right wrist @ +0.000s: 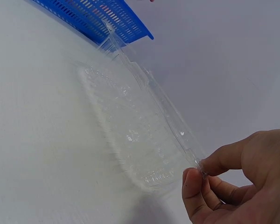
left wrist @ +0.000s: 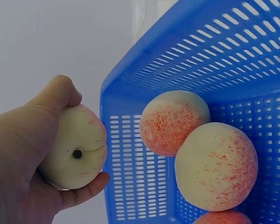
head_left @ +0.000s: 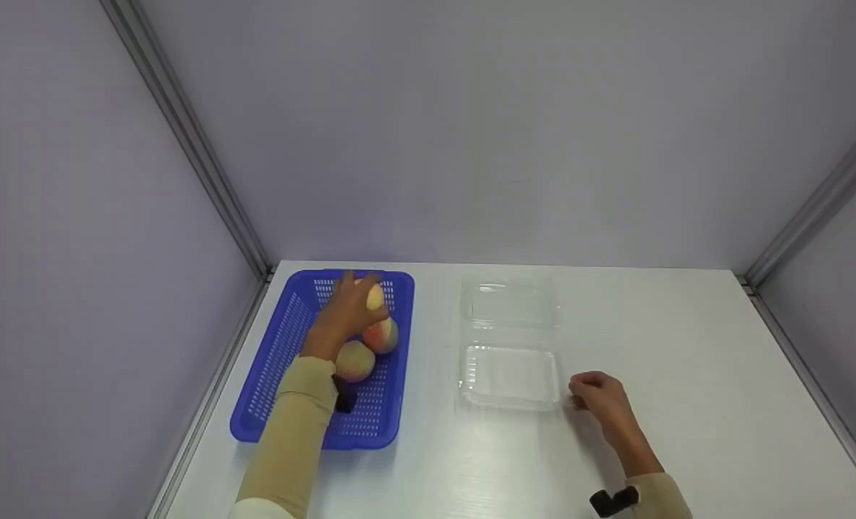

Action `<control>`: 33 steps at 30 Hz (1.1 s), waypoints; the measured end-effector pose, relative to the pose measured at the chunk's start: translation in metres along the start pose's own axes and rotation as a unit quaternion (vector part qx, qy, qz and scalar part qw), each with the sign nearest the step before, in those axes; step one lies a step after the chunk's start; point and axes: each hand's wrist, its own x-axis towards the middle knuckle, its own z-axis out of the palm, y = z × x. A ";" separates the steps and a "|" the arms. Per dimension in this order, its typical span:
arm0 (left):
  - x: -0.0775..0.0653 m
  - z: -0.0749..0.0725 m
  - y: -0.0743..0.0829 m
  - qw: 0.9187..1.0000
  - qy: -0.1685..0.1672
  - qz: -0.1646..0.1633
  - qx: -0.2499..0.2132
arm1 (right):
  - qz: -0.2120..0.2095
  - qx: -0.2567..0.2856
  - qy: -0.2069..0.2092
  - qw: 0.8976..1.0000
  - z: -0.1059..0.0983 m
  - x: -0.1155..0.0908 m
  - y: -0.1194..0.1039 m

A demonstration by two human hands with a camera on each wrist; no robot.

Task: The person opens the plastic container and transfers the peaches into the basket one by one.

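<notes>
My left hand (head_left: pixel 345 317) grips a pale peach (left wrist: pixel 79 149) at the far end of the blue basket (left wrist: pixel 113 100). Thumb and fingers curl round the fruit, whose dark stem hole shows in the left wrist view. Inside the basket lie more peaches, among them a red-flecked peach (head_left: pixel 382 336) and a paler peach (head_left: pixel 355 362). Between thumb and fingers, my right hand (right wrist: pixel 233 182) pinches the rim of a clear plastic clamshell box (right wrist: pixel 130 135). This box lies unfolded on the table, its two halves one behind the other.
The basket stands on the left of the white table (head_left: pixel 687 346), with the clamshell box to its right. A grey wall (head_left: pixel 500 144) rises behind the table, and side panels with metal rails flank it.
</notes>
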 end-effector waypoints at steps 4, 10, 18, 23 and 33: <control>-0.001 0.000 -0.006 1.000 -0.006 -0.017 -0.002 | 0.001 0.001 0.001 1.000 0.000 0.000 0.000; -0.003 0.001 -0.013 0.999 -0.019 -0.041 -0.004 | 0.005 -0.001 0.006 1.000 0.000 0.001 0.000; -0.005 0.004 -0.023 0.998 -0.021 -0.053 -0.006 | 0.014 0.003 0.006 1.000 0.000 0.001 0.000; -0.006 0.006 -0.028 0.997 -0.032 -0.064 -0.011 | 0.012 -0.003 0.008 1.000 0.000 0.001 0.000; -0.011 0.007 -0.035 0.996 -0.037 -0.082 -0.020 | 0.006 -0.004 0.007 1.000 -0.001 0.000 0.000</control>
